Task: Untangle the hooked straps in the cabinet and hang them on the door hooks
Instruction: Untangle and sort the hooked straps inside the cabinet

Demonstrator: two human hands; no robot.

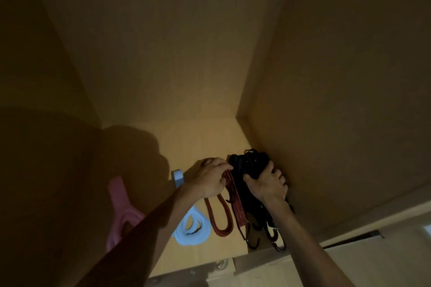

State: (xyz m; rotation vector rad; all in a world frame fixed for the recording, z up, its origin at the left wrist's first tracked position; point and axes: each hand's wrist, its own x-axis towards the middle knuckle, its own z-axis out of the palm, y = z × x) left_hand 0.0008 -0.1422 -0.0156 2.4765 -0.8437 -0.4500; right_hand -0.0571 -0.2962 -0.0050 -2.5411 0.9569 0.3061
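A dim wooden cabinet interior is seen, its shelf (198,137) lit in warm yellow. A tangle of black hooked straps (250,163) is bunched on the shelf against the right wall. The right hand (268,185) is closed around the near side of that tangle. Just left of the tangle, the left hand (210,176) is clamped on a red patterned strap (236,202), which trails toward the shelf's front edge. Left of this, a red-brown strap loop (220,219) is laid, then a pale blue coil (192,228), and farthest from the tangle a pink strap (120,205). Metal hooks (275,239) are seen near the front edge, below the tangle
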